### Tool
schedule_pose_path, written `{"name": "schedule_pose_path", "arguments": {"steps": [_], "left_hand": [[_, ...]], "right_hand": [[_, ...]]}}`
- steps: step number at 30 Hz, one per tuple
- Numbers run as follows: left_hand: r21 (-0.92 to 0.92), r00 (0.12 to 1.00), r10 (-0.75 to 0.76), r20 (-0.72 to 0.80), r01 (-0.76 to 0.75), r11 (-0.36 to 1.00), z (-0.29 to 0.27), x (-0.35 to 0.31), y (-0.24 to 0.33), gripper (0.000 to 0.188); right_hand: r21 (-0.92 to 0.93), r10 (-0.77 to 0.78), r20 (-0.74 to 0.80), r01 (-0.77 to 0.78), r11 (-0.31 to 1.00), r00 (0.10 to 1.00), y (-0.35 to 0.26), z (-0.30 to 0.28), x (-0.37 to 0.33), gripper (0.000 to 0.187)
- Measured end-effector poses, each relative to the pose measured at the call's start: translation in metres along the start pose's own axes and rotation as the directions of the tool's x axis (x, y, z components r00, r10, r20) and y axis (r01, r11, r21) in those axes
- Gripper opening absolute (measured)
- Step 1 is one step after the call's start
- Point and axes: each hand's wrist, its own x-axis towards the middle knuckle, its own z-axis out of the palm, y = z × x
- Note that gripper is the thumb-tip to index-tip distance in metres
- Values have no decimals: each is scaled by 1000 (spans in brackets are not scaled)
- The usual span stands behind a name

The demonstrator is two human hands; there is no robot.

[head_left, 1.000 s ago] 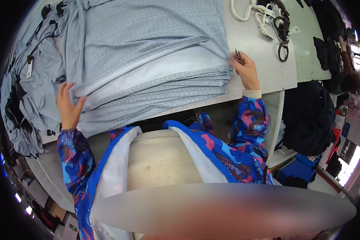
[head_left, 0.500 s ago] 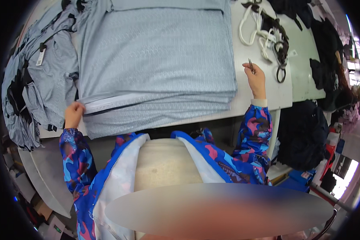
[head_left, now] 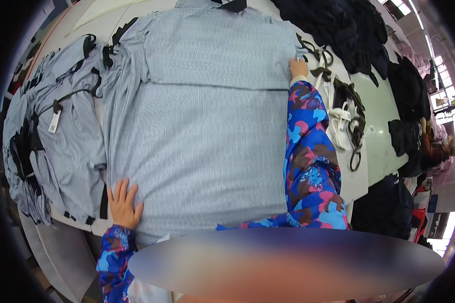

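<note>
I see the big light blue garment (head_left: 202,131) spread flat across the middle of the table (head_left: 384,106), its collar end far from me and its hem at the near edge; the left hand (head_left: 123,202) lies palm-down on the garment's near left corner, fingers (head_left: 120,189) spread and flat, gripping nothing; the right hand (head_left: 298,67) reaches far up the right side, touching the garment's right edge near the sleeve; its fingers are curled at the cloth, though I cannot tell whether they pinch it or just press on it; both arms wear a sleeve (head_left: 311,161) patterned in blue, pink and dark patches; left of the spread garment, a heap of similar light blue garments (head_left: 55,146) with dark trim lies crumpled, overhanging the table's left edge, a white hang tag (head_left: 54,121) showing on one of them; right of the right arm, white straps (head_left: 338,121) and dark straps (head_left: 356,134) lie tangled on the bare table; beyond them, at the far right, a pile of dark clothing (head_left: 338,25) sits along the table, well apart from both hands.
</note>
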Motion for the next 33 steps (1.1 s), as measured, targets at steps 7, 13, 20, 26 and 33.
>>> {"name": "schedule_pose_path", "arguments": {"steps": [7, 13, 20, 26, 33], "left_hand": [[1, 999, -51, 7, 51, 999, 14, -2, -1, 50], [-71, 988, -155, -22, 153, 986, -4, -18, 18, 47], [-861, 912, -400, 94, 276, 427, -9, 26, 8, 41], [-877, 827, -456, 328, 447, 179, -8, 62, 48, 65], [-219, 956, 211, -203, -254, 942, -10, 61, 120, 43]], "right_hand": [[133, 33, -289, 6, 991, 957, -49, 17, 45, 35], [585, -516, 344, 251, 771, 784, -139, -78, -89, 13], [314, -310, 918, 24, 949, 246, 4, -216, -272, 13], [322, -284, 668, 76, 944, 688, 31, -222, -333, 22], [170, -392, 313, 355, 919, 865, 41, -216, -353, 21]]}}
